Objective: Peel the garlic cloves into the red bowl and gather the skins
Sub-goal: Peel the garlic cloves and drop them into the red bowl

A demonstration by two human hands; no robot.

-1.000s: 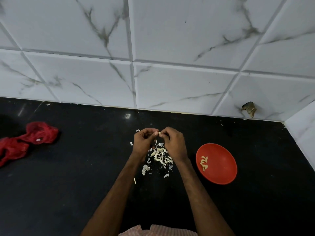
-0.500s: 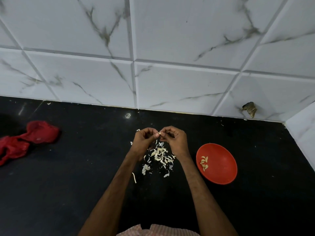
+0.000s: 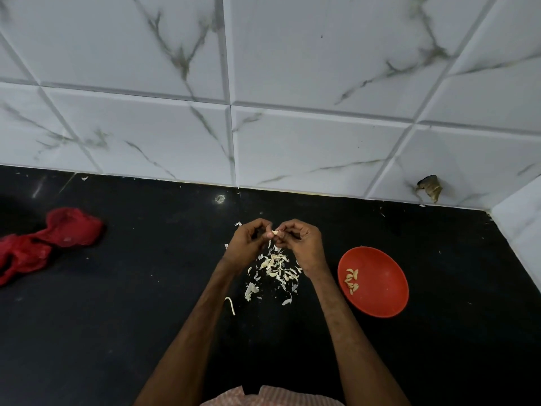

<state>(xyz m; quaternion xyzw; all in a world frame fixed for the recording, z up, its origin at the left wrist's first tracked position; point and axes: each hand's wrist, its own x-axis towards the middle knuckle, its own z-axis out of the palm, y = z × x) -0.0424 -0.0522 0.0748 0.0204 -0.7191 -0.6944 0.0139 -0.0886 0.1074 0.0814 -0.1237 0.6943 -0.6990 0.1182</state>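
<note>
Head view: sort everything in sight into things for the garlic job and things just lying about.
For the job: garlic clove, pinched by left hand and right hand; pile of skins; red bowl holding peeled cloves.
Lying about: red cloth at the far left; dark lump on the wall tile.

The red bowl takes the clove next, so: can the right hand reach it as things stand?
Probably yes. The red bowl sits on the right hand's side with only bare counter between, though it and the left hand pinch the garlic clove.
</note>
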